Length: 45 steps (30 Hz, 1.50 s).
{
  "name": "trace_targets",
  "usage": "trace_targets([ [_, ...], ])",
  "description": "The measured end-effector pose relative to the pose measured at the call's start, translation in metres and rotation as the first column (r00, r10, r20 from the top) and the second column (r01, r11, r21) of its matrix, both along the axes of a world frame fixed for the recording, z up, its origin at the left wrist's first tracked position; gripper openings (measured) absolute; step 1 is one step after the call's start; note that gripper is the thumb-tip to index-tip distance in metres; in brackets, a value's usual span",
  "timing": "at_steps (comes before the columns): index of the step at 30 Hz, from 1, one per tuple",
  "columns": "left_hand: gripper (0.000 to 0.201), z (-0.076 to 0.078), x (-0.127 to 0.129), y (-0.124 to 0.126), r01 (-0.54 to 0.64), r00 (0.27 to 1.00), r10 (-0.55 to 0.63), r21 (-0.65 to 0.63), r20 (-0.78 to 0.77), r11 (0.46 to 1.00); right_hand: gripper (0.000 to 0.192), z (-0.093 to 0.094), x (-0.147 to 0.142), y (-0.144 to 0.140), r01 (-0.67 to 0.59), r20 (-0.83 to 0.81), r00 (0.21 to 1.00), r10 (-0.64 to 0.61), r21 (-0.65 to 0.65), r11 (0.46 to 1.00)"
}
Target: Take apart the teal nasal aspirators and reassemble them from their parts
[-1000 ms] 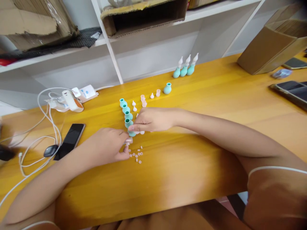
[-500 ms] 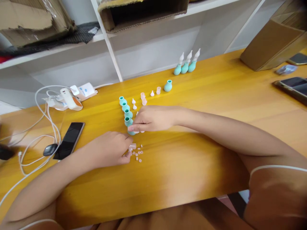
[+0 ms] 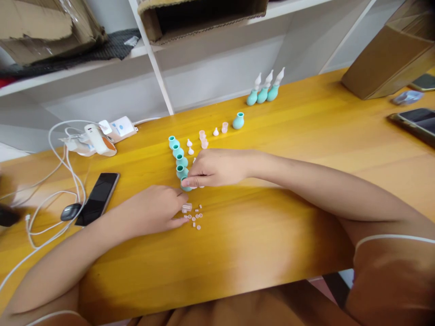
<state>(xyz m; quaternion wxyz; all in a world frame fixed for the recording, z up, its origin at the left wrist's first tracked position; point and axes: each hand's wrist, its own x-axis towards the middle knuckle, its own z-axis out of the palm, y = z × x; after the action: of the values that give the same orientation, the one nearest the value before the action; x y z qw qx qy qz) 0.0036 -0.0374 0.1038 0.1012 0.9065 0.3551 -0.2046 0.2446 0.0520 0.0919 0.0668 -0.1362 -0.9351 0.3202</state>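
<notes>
My left hand [image 3: 159, 209] rests low over the table, thumb and fingers apart around a short clear plastic tube [image 3: 186, 207]. Several tiny pale rings [image 3: 194, 219] lie scattered just right of its thumb. My right hand [image 3: 215, 168] is closed at the nearest teal rubber bulb [image 3: 186, 185], thumb across its neck; its other fingertips are hidden. Behind that bulb, more open-mouthed teal bulbs [image 3: 181, 160] stand in a row. Small white nozzle tips [image 3: 190, 151] and clear pinkish cups [image 3: 204, 143] stand beside them, some partly covered by my right hand.
Three bulbs with white tips fitted [image 3: 262, 95] stand at the back, with a lone teal bulb [image 3: 238, 121] in front. On the left lie a phone [image 3: 98, 199], an earbud case [image 3: 70, 212] and white cables. A cardboard box [image 3: 384, 63] and another phone [image 3: 416, 127] are at right.
The thumb and fingers of my left hand have spread apart, leaving the clear tube lying more exposed on the table. My right hand has stayed in place.
</notes>
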Motion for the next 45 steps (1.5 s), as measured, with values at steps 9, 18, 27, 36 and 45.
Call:
trace_targets([
  [9,0.025,0.014,-0.004,0.006,0.023,0.999,-0.022,-0.033,0.045,0.999,0.062,-0.001,-0.001,0.0,0.007,0.014,1.0,-0.007,0.011,1.0],
  [18,0.014,0.018,-0.012,0.011,0.125,0.957,-0.139,0.07,0.257,0.99,0.06,0.0,0.0,0.002,0.03,-0.056,0.998,-0.033,-0.064,0.998],
  [27,0.039,0.027,-0.009,0.01,-0.292,0.702,0.048,0.226,0.71,0.929,0.075,-0.012,-0.006,-0.007,-0.022,-0.304,0.942,-0.145,-0.486,0.874],
  [36,0.042,0.022,-0.005,0.01,-0.374,0.467,0.365,-0.194,0.806,0.907,0.072,-0.012,-0.012,-0.019,-0.162,-0.411,0.903,-0.12,-0.587,0.793],
  [45,0.011,0.04,-0.011,0.013,-0.202,0.632,0.247,-0.152,0.734,0.967,0.068,-0.01,-0.007,-0.011,-0.208,-0.366,0.93,-0.039,-0.61,0.765],
])
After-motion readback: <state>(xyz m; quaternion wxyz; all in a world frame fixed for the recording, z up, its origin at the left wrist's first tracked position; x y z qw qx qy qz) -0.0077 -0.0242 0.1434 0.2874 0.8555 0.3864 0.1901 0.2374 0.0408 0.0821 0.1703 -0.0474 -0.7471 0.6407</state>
